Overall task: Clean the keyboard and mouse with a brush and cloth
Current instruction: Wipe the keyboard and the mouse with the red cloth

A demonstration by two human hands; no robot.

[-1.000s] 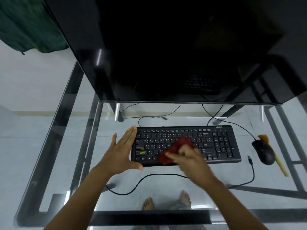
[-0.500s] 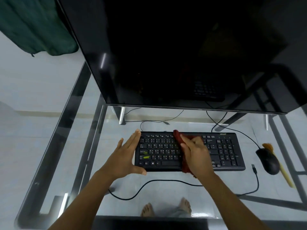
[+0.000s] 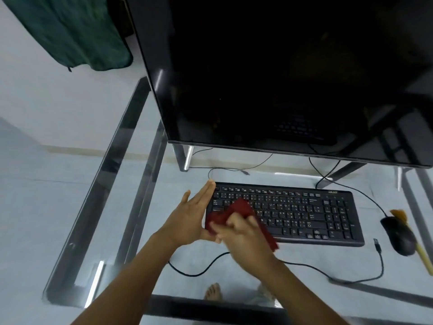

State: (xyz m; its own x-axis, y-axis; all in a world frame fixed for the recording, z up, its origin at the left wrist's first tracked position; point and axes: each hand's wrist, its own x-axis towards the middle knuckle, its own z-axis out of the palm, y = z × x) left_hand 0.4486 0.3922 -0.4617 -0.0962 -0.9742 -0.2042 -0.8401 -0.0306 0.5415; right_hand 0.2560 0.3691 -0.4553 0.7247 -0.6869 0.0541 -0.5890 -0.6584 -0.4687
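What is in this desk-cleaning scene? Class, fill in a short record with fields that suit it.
Surface: glass desk, under a dark monitor
Left hand: fingers straight, laid against the left end of the keyboard
Right hand: holds the red cloth on the left keys; blurred
Mouse: right of the keyboard, untouched
Brush: just right of the mouse, untouched

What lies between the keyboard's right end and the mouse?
Head view: a loose USB plug on its black cable lies on the glass tabletop between keyboard and mouse.
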